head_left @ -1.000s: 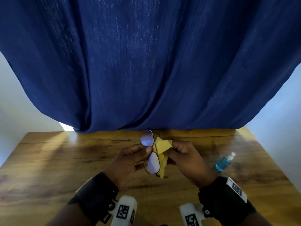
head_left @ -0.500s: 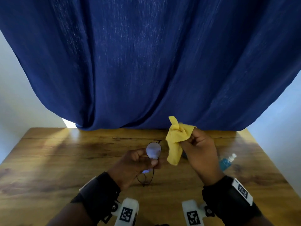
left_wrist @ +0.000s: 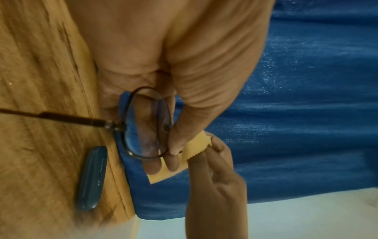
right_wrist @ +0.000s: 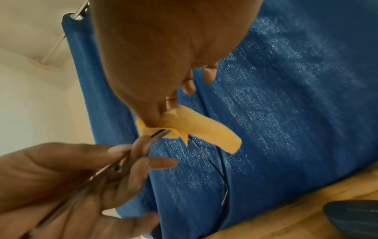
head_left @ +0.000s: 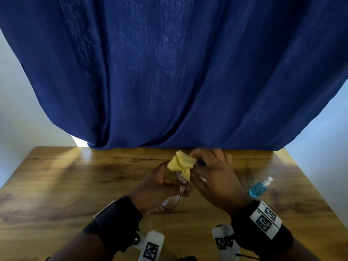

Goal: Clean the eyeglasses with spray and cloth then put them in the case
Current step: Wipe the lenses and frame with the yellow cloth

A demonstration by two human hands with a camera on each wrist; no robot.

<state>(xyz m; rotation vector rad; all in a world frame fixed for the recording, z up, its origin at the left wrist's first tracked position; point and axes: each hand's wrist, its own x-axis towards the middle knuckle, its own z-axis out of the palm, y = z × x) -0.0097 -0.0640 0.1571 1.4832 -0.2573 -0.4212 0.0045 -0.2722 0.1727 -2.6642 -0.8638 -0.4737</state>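
Left hand: the left hand (head_left: 160,187) holds the eyeglasses (left_wrist: 143,124) above the counter, thumb and fingers curled onto the frame around one lens.
Right hand: the right hand (head_left: 212,178) pinches the yellow cloth (head_left: 181,164) between thumb and fingertips, pressed onto the upper lens.
Hands together: both meet at the glasses, fingertips nearly touching.
Eyeglasses: lifted off the counter, one temple arm sticking out sideways in the left wrist view.
Case: the dark case (left_wrist: 92,179) lies closed on the wooden counter (head_left: 75,185), near its far edge, beyond the hands.
Spray: the blue spray bottle (head_left: 259,188) sits on the counter to the right of the right hand, apart from it.
Backdrop: a blue curtain (head_left: 169,72) hangs behind.
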